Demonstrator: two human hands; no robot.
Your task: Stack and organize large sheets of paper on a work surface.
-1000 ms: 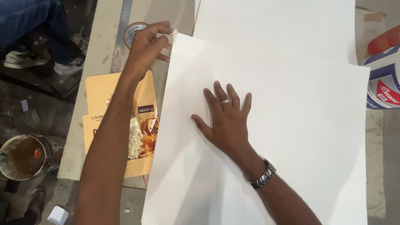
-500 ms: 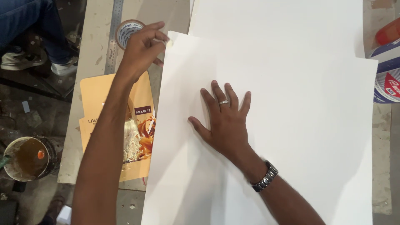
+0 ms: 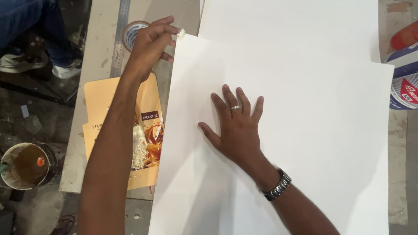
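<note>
My left hand (image 3: 150,43) pinches a small white wad (image 3: 180,32) between thumb and fingertips, right at the top left corner of a large white sheet (image 3: 313,139). On the middle of that sheet my right hand (image 3: 235,128) lies flat, palm down and fingers spread. It wears a ring, and a metal watch is on the wrist. The sheet lies over a second white sheet (image 3: 287,26), which shows at the top.
A flattened orange carton (image 3: 109,100) lies under my left forearm, partly under the sheet. A tape roll (image 3: 129,31) and a steel ruler (image 3: 120,39) lie on the board at top left. A tin of brown liquid (image 3: 24,167) stands on the floor. Another person's leg and shoe (image 3: 65,67) are nearby, and a printed sack (image 3: 405,82) is at right.
My left hand stays at the sheet's corner, and the white wad now shows clearly between its fingertips. My right hand has stayed flat on the sheet. The view shifted slightly.
</note>
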